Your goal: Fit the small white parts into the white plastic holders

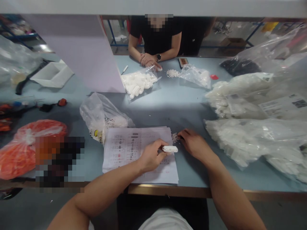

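My left hand (pixel 151 156) rests over a stack of printed paper sheets (pixel 124 153) and pinches a small white oblong plastic piece (pixel 170 149) between its fingers. My right hand (pixel 194 143) lies on the pale blue table (pixel 187 111) with its fingertips beside a small heap of white granular bits (pixel 174 138). The right hand's fingers are slightly curled, and I cannot see anything held in them. The heap sits at the paper's right edge.
Large clear bags of white parts (pixel 251 134) fill the right side. A clear bag (pixel 103 116) lies behind the paper, and an orange-filled bag (pixel 28 147) sits left. Across the table, a co-worker (pixel 155 38) has hands on a bag of white pieces (pixel 137 81). A partition (pixel 83 54) stands far left.
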Demonstrator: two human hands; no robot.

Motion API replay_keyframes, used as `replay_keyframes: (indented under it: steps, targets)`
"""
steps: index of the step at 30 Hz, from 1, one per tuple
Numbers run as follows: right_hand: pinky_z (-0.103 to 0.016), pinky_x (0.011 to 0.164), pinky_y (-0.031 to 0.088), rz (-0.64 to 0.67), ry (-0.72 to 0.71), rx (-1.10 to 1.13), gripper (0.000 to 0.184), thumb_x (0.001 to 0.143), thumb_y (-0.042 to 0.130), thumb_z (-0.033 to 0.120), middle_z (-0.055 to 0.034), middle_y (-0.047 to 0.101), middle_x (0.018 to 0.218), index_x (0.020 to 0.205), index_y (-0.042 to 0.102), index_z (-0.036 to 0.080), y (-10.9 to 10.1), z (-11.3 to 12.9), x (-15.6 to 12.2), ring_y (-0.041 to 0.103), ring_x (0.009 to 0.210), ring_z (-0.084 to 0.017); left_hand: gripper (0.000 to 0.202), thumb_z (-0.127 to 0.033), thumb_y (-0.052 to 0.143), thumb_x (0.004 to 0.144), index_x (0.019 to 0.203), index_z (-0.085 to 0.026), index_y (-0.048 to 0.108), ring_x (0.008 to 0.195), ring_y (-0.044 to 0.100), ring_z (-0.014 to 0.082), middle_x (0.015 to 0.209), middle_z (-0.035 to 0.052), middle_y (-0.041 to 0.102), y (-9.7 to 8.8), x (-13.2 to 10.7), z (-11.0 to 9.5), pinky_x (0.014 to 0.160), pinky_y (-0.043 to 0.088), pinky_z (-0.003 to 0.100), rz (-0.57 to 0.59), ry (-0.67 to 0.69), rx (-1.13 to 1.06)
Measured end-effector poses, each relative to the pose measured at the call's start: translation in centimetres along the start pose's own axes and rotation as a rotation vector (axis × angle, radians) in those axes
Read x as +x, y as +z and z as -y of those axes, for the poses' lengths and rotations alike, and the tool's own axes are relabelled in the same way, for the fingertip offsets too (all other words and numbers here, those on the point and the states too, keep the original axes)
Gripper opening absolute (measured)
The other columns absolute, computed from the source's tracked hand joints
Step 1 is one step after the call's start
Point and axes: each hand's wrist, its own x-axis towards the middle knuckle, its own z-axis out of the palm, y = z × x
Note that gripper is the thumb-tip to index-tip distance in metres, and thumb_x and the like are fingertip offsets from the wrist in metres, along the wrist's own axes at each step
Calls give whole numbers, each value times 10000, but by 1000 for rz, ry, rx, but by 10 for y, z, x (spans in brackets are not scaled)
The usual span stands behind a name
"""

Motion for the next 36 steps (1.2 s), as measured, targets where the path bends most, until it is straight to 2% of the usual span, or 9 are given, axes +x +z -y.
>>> replay_keyframes:
  steps: [16, 36]
  targets:
    - [-263, 766, 400, -29, -21, 11, 194, 938, 429, 216, -99, 604, 1000, 1009, 605, 181, 6, -5, -1, 585, 902, -190, 251, -365, 600, 818, 1014, -208, 610, 869, 634, 190, 962, 26, 691, 1, 0, 1, 749, 480, 286, -8, -10, -13]
    - [-265, 758, 409, -18, -11, 9, 189, 931, 437, 206, -101, 606, 989, 1011, 605, 178, 4, -2, -1, 587, 902, -193, 242, -357, 603, 820, 1006, -202, 609, 859, 633, 185, 952, 28, 689, 2, 1, 2, 725, 477, 278, -6, 7, -8]
